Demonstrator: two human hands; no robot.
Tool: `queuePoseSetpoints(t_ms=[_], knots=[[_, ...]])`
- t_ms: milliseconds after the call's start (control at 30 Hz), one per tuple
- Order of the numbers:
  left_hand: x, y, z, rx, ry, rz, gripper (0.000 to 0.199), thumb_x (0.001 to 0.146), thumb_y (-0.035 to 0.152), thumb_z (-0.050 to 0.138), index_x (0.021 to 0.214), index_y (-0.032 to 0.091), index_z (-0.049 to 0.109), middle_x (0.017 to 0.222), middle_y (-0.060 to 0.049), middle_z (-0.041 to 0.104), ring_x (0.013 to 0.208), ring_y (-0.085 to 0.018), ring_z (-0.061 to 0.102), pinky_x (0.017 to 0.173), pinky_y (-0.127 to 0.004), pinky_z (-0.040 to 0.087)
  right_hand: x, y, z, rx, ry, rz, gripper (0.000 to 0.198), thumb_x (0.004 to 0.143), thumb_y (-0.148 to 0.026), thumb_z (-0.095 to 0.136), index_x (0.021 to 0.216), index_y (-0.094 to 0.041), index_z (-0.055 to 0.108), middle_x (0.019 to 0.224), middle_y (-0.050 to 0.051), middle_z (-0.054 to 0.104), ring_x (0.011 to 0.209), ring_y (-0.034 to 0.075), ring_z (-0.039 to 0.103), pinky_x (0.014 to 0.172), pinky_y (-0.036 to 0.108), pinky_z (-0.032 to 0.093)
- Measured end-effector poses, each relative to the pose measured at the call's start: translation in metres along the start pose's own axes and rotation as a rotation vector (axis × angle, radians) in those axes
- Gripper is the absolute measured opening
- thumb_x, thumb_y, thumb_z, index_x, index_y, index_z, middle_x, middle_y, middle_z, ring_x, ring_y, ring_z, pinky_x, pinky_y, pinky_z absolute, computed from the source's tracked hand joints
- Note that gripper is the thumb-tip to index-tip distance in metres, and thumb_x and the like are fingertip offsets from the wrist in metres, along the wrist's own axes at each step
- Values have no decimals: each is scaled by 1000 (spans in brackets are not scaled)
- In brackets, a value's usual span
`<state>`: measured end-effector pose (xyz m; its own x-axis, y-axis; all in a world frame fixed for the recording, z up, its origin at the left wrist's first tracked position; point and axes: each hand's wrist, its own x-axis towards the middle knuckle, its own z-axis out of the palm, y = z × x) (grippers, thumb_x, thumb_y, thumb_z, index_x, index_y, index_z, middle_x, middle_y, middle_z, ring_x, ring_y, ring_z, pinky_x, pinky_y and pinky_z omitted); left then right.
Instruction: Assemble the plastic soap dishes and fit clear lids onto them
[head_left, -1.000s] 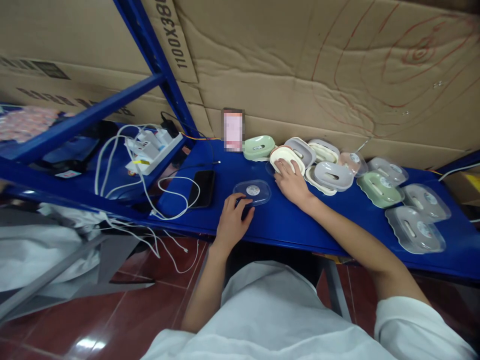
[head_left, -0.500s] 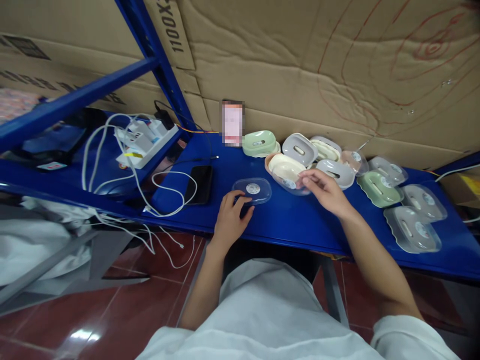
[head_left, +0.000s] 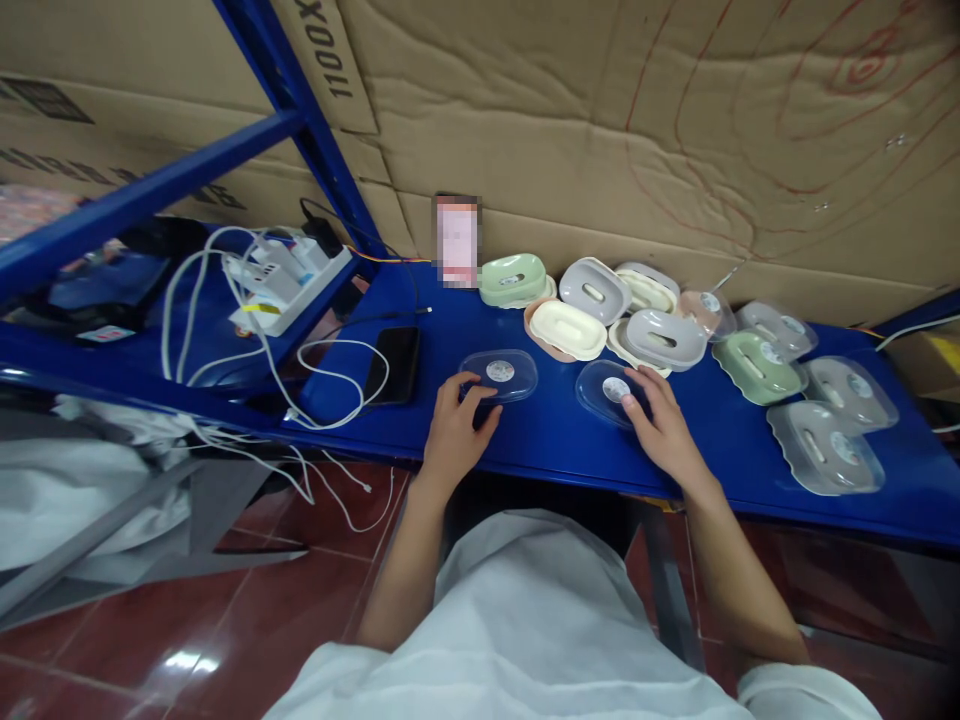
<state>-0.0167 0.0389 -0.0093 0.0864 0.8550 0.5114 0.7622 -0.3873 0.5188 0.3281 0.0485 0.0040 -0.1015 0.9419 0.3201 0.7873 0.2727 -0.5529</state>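
Cardboard wall (head_left: 525, 120), blue shelving (head_left: 259, 50), red tiles (head_left: 262, 640)

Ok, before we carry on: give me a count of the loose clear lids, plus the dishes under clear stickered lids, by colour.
Loose clear lids: 2
Grey lidded dishes: 3
Green lidded dish: 1
Peach lidded dish: 1
Total: 7
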Motion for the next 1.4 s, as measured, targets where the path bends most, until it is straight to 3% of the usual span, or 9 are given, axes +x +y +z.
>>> queuePoseSetpoints(t_ms=[133,267,500,700,833,967,1133,1267,1400], knots=[[2,-1,1,14,-29,-19,30,100,27,68,129,24,63,160,-16,44,154,-37,42,123,-60,44,-29,-2,1,-218,-72,-69,61,105,-60,56,159,-32,50,174,16,33,160,42,32,122,69,34],[2,-2,3,31,-62,-20,40,101,26,67,140,23,60,163,-17,45,157,-38,40,124,-60,43,-32,-9,-7,-271,-4,-156,51,107,-50,54,155,-32,54,173,14,35,158,41,36,120,65,36],[1,-5,5,33,-25,-26,31,102,26,65,133,23,64,159,-18,50,154,-37,45,122,-62,45,56,-40,-1,-362,-32,-378,45,110,-40,48,147,-18,62,146,16,68,135,35,59,111,52,43],[1,-5,4,45,18,-24,29,102,28,65,131,26,66,152,-15,58,148,-35,51,118,-59,50,110,-44,22,-440,-116,-364,30,107,-32,53,117,-17,77,113,16,79,110,36,67,97,50,43],[0,-4,4,62,44,-46,29,103,29,65,131,25,67,152,-16,58,147,-36,52,118,-59,50,88,-52,8,-379,-47,-372,28,108,-37,55,115,-18,75,113,14,79,109,33,68,96,46,43],[0,-5,5,67,58,-82,29,104,28,62,132,24,66,153,-17,55,149,-37,49,120,-61,48,30,-65,-8,-292,-28,-429,25,108,-37,57,119,-22,74,115,9,79,112,30,69,101,46,45],[0,-6,7,66,68,-110,30,104,28,61,133,25,66,156,-17,53,151,-37,48,121,-61,46,-30,-76,6,-268,-118,-470,26,107,-29,59,128,-31,74,118,5,80,115,28,71,112,51,44],[0,-9,8,48,68,-108,34,105,26,58,138,25,65,159,-15,51,153,-35,46,124,-60,45,-36,-76,24,-268,-167,-501,34,106,-25,59,137,-35,71,122,4,79,121,28,71,117,54,42],[-1,-7,-2,-39,87,-66,37,108,23,48,141,26,64,164,-13,49,157,-31,43,126,-58,42,-28,-64,22,-268,-136,-491,40,107,-29,59,147,-31,63,142,9,71,137,30,62,120,54,40]])
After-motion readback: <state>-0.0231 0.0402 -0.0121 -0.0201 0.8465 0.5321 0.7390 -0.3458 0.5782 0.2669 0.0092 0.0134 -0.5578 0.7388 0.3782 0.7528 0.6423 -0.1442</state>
